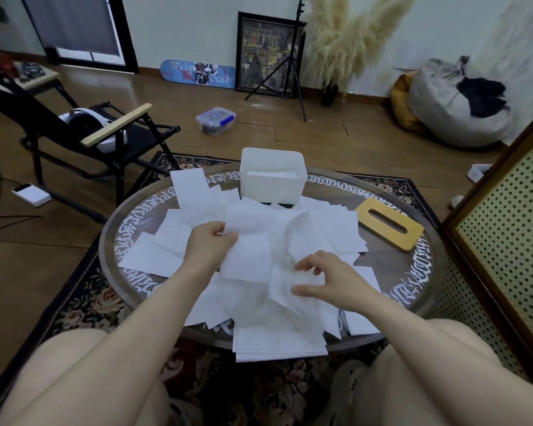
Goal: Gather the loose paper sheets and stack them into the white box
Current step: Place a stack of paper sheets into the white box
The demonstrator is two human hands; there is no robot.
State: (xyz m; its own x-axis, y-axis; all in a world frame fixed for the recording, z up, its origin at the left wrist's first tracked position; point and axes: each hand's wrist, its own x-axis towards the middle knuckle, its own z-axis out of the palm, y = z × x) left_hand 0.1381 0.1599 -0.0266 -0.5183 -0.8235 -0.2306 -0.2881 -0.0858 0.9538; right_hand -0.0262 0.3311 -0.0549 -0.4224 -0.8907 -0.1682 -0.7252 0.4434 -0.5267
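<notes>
Fingers of the right hand are curled and spread slightly apart, thumb and fingertips hovering at the crumpled edge of a thin white paper sheet at about 6 o'clock on the table; whether they actually grip it cannot be told. Nearest the person, between the bare knees, a few more white sheets hang over the table's 6 o'clock rim. The left hand, at about 9 o'clock from the right one, pinches the left edge of a larger white sheet between thumb and curled fingers, lifting it a little off the heap. Loose white paper sheets overlap in a wide pile across the middle of the round dark wooden table with white script lettering around its border, which stands on a dark floral rug. At about 2 o'clock on the table lies a flat yellow wooden lid with an oval slot, just beside the pile's edge. At 12 o'clock, at the far rim, stands the open white rectangular plastic box, upright, with a low layer of white paper visible inside; the pile's far sheets touch its base. Beyond the table, on the wooden floor, stand a black folding chair at 10 o'clock and a clear plastic container with blue clips at 11 o'clock.
</notes>
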